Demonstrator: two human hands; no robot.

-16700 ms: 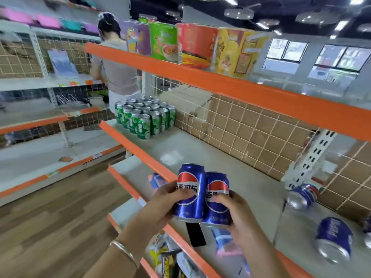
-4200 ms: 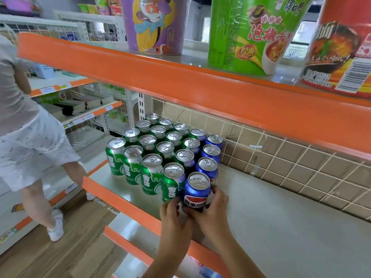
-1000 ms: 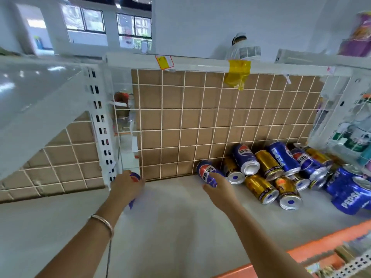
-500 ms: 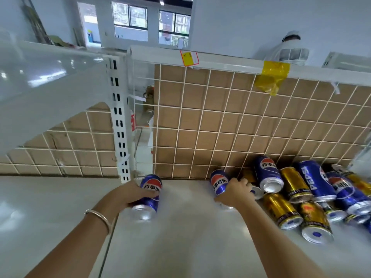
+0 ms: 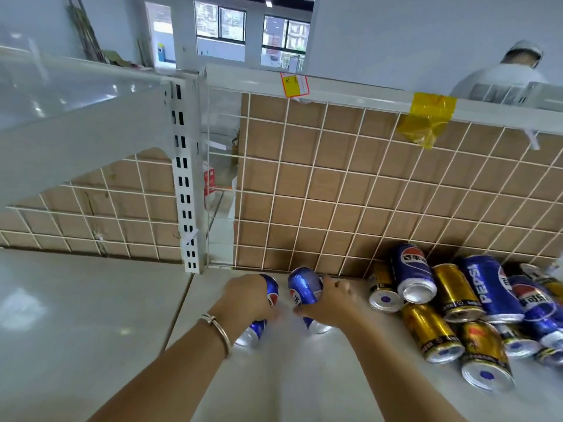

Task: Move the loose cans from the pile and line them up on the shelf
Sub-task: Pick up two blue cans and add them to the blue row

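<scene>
The step in hand is the pick-up: each hand has taken one blue can and they are ready to be carried off to the row. The left hand (image 5: 243, 303), a bracelet (image 5: 217, 327) on its wrist, is curled over the left blue can (image 5: 272, 292), which shows above and below the knuckles. The right hand (image 5: 329, 306) is wrapped round the right blue can (image 5: 304, 287), with the thumb on the near side. The two cans are close together without clearly touching, both tipped with their bases toward the camera, just in front of the wire back panel (image 5: 335, 193) at 12 o'clock. I cannot tell whether they are clear of the shelf (image 5: 91, 330) or resting on it (the blur hides the bases).

The pile (image 5: 457, 306) of blue and gold cans lies on its side at 3 o'clock from the hands, heaped against the back panel, so most of the job remains. The lined-up row is out of view. My guess is that the next move means lifting both cans together, turning toward 9 o'clock past the white post (image 5: 184, 193), and standing them upright, tight against the row.

Half a second ago the hands were well apart, the left can by the foot of the post and the right can at the edge of the pile. Now both have been drawn in toward each other, and the right can is away from the pile.
</scene>
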